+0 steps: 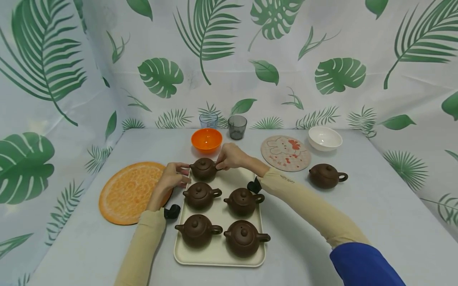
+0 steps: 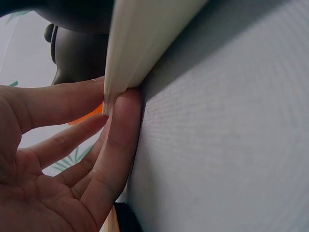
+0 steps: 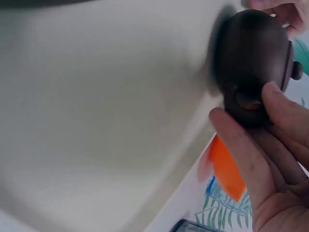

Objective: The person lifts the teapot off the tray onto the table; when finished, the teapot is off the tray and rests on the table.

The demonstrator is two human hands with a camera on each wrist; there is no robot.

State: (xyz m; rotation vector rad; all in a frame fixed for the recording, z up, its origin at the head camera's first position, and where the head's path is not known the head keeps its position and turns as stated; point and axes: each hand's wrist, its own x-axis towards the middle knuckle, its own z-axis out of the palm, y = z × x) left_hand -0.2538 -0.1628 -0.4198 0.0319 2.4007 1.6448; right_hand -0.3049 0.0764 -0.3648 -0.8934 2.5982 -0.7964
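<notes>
Right wrist view, right hand [image 3: 270, 159] pinching teapot [image 3: 253, 67] handle, spout hidden, left hand [image 2: 63, 164] fingers relaxed at tray [image 2: 145, 43] edge

Tray [image 1: 257, 254]: 5 teapots [image 1: 201, 195] close-set, gaps narrow; far-right slot open. Bare table [image 1: 375, 214] right of tray, save 1 lone teapot [image 1: 325, 175].

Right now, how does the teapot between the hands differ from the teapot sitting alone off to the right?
The held teapot sits at the far end of the cream tray; the lone teapot stands on the bare table. The right hand grips the held teapot's handle and the left hand is at its spout side; nothing touches the lone one. Both are brown, lidded and upright.
</notes>
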